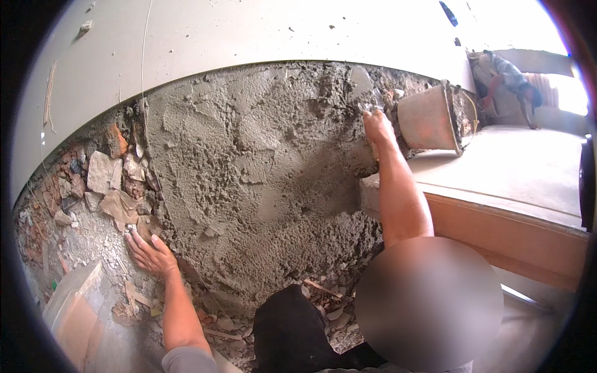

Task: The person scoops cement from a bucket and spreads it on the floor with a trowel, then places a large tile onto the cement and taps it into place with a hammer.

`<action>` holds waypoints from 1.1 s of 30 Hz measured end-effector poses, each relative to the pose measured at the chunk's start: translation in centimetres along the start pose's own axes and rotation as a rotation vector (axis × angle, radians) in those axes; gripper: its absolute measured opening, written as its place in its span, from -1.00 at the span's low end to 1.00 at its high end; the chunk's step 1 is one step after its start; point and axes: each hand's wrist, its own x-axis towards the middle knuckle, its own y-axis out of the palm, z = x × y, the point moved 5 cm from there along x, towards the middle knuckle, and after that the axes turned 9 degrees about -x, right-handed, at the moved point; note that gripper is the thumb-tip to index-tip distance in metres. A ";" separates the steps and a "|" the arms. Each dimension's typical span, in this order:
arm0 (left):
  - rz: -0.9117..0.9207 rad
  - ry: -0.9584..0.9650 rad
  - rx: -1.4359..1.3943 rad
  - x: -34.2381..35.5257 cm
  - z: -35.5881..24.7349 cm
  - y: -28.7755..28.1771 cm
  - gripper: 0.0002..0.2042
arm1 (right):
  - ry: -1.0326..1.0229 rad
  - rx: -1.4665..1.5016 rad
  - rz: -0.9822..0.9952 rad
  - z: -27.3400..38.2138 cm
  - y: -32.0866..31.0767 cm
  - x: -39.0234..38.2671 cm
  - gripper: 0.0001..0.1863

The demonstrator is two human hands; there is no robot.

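Closest to my head camera, I see a black-clothed knee [287, 326] at the lower edge, and a round blur hides what lies beside it. To its left, the bare left hand [151, 253] presses down on loose pale rubble [102, 230]; its grip is wide, with fingers spread and palm down. Just beyond its fingertips lies a crumpled beige scrap [122, 207], with broken stones [104, 172] behind that. Rough, wet grey mortar [267, 168] fills the middle of my view, between the two hands. A thin pale string [145, 68] runs down its left side. Farther out, the bare right hand [377, 126] reaches to the mortar's far right; its fingers look curled, but I cannot tell whether that grip holds anything. Just right of it, a mortar-smeared, off-white bucket [428, 119] lies on its side by a pale ledge [516, 165]. Behind the mortar stands a smooth white wall [242, 34]. Farthest off, at upper right, a person in blue [511, 73] bends low.
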 end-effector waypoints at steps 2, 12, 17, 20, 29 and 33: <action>0.003 0.003 0.018 0.0 0.0 0.0 -0.50 | -0.059 0.257 0.145 -0.4 -0.1 0.5 -0.55; 0.032 -0.005 0.012 0.2 -0.2 -0.1 -0.48 | 0.013 0.345 0.341 -3.5 -1.9 5.4 -0.48; 0.049 0.008 0.029 0.1 -0.2 -0.2 -0.47 | -0.187 0.122 0.416 -1.2 -2.1 2.4 -0.51; 0.050 0.004 0.022 0.2 -0.2 -0.2 -0.47 | -0.512 0.045 0.328 2.7 -2.2 -1.7 -0.53; 0.082 -0.042 0.027 0.1 0.1 0.1 -0.46 | -0.029 0.507 0.307 -0.2 -2.5 -3.6 -0.47; 0.073 -0.023 0.022 -0.1 0.1 0.0 -0.46 | 0.090 0.591 0.328 -0.5 -0.6 -3.0 -0.46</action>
